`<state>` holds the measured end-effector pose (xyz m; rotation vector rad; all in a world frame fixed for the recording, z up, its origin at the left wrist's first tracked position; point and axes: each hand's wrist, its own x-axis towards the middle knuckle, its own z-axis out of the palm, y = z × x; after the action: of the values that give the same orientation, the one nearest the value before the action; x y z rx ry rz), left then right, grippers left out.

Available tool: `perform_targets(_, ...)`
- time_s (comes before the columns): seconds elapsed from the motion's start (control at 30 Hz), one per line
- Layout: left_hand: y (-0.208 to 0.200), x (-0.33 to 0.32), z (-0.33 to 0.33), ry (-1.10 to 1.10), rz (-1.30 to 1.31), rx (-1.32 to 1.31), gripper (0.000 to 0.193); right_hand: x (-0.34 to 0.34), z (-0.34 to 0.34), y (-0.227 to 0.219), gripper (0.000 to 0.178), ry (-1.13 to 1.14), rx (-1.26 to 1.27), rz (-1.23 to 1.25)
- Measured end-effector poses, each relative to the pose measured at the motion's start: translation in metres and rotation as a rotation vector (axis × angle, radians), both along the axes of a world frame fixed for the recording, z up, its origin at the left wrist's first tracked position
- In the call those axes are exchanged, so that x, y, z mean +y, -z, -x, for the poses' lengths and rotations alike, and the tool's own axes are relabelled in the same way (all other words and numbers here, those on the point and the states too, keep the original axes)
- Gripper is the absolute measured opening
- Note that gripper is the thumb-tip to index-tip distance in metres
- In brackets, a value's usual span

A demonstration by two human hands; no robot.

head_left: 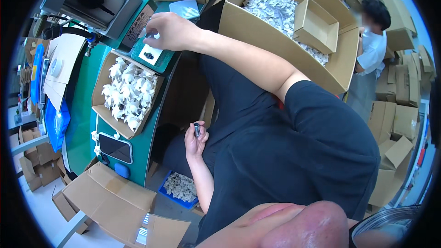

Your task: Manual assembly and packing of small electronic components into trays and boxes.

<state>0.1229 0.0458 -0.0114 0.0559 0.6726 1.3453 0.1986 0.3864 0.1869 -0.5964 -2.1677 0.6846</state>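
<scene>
My right hand reaches over the green base of a benchtop machine, fingers curled in a pinch. Whatever is between them is mostly hidden; a dark bit shows at the fingertips. Just below it, a white plate with a small black round part is fixed on the base. Low by my lap, my left hand is closed around a small metallic cylinder standing up out of the fingers. Beside the machine, an open cardboard box holds many white petal-shaped plastic pieces.
A large carton of white pieces, with a smaller box inside, stands at right. A phone lies on the green table. Below is a blue bin. Another person is at far right, near stacked cartons.
</scene>
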Motion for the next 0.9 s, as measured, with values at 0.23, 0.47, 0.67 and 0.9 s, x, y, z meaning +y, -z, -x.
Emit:
perform_targets(0.23,0.009,0.015,0.004,0.043,0.112,0.1,0.043,-0.001,-0.01,-0.01,0.032,-0.078,-0.09,0.139)
perform_targets(0.47,0.015,0.027,0.005,0.067,0.187,0.172,0.041,-0.008,-0.017,-0.017,0.035,0.004,-0.234,0.208)
perform_targets(0.67,0.014,0.036,0.006,0.088,0.168,0.161,0.039,-0.002,-0.011,-0.025,0.035,-0.06,-0.24,0.186)
perform_targets(0.9,0.016,0.036,0.007,0.093,0.144,0.17,0.04,-0.009,-0.009,0.003,0.034,0.015,-0.085,-0.071)
